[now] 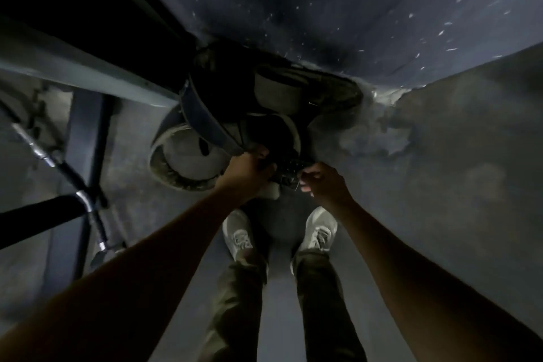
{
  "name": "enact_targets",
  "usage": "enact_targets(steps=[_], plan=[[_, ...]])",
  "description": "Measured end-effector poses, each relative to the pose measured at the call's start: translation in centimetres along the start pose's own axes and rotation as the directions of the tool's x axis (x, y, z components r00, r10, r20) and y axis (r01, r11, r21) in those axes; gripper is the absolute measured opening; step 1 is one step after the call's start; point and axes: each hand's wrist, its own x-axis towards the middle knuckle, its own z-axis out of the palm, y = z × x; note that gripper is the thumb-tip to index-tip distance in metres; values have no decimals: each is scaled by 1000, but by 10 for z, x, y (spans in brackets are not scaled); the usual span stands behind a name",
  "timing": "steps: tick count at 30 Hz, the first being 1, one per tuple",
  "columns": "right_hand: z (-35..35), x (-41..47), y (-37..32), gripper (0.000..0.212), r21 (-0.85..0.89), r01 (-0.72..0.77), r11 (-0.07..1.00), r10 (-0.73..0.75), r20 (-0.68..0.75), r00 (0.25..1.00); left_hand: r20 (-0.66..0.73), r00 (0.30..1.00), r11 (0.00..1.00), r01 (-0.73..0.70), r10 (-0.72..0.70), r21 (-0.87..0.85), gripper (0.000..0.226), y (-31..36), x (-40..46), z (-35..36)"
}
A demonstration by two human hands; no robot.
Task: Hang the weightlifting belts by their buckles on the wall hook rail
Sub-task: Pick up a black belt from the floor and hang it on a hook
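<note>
A pile of curled weightlifting belts point(235, 114) lies on the dim floor in the corner where two walls meet. One belt with a pale lining point(182, 161) coils at the lower left of the pile. My left hand point(246, 172) grips the end of a dark belt point(289, 169) with rows of holes. My right hand point(323, 182) pinches that same end from the right, by what looks like its metal buckle. No hook rail is in view.
A metal frame beam point(88, 67) and a bench with chrome bars point(91, 214) stand on the left. A dark scuffed wall point(352, 9) rises behind the pile, and a peeling grey wall point(440, 141) is on the right. My two white shoes point(238, 235) stand just below the hands.
</note>
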Motion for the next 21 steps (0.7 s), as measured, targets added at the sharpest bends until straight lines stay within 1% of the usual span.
enact_targets(steps=[1, 2, 3, 4, 5, 6, 7, 8, 9, 10, 11, 13, 14, 16, 17, 18, 19, 21], plan=[[7, 24, 10, 6, -23, 13, 1000, -13, -4, 1000, -103, 995, 1000, 4, -4, 8, 44, -10, 21, 9], [14, 47, 19, 15, -45, 21, 999, -21, -7, 1000, -257, 966, 999, 18, -11, 26, 50, -19, 40, 16], [22, 66, 24, 21, -47, 30, 998, -30, -7, 1000, -421, 906, 997, 60, -37, 42, 55, -27, 57, 18], [30, 83, 27, 23, -56, 42, 998, -42, 0, 999, -551, 827, 990, 139, -111, 10, 60, -36, 71, 17], [38, 99, 28, 25, -72, 57, 996, -57, 10, 998, -620, 752, 971, 223, -225, -82, 65, -45, 84, 14], [47, 113, 28, 27, -89, 69, 994, -68, 21, 997, -634, 696, 941, 276, -336, -196, 70, -56, 95, 9], [55, 125, 28, 28, -93, 83, 992, -80, 31, 996, -613, 670, 907, 290, -420, -304, 77, -67, 106, 4], [63, 135, 24, 29, -90, 96, 991, -93, 41, 995, -572, 674, 875, 263, -468, -406, 85, -77, 113, -2], [71, 143, 19, 30, -78, 116, 990, -112, 49, 992, -514, 707, 834, 200, -486, -514, 91, -87, 118, -6], [78, 147, 12, 30, -66, 135, 989, -132, 52, 990, -456, 747, 772, 118, -484, -625, 94, -93, 121, -8], [84, 150, 4, 31, -49, 157, 986, -155, 48, 987, -412, 772, 691, 49, -484, -721, 91, -98, 121, -10], [94, 151, -13, 32, -15, 199, 980, -198, 39, 979, -336, 792, 522, -25, -510, -853, 76, -104, 121, -12], [99, 150, -23, 33, -4, 213, 977, -212, 41, 976, -286, 803, 443, -31, -522, -896, 67, -105, 120, -15], [107, 149, -43, 34, -4, 237, 972, -236, 39, 971, -165, 833, 334, 25, -529, -942, 44, -107, 116, -22], [110, 147, -54, 37, -14, 248, 969, -247, 46, 968, -106, 851, 305, 66, -515, -950, 31, -108, 113, -27], [113, 147, -64, 42, -38, 256, 966, -253, 61, 965, -61, 867, 298, 103, -494, -949, 22, -108, 109, -30], [114, 147, -74, 50, -76, 263, 962, -258, 75, 963, -41, 886, 319, 123, -461, -940, 21, -108, 107, -31], [113, 144, -92, 71, -112, 290, 951, -281, 84, 956, -53, 930, 360, 87, -362, -929, 27, -99, 98, -28]])
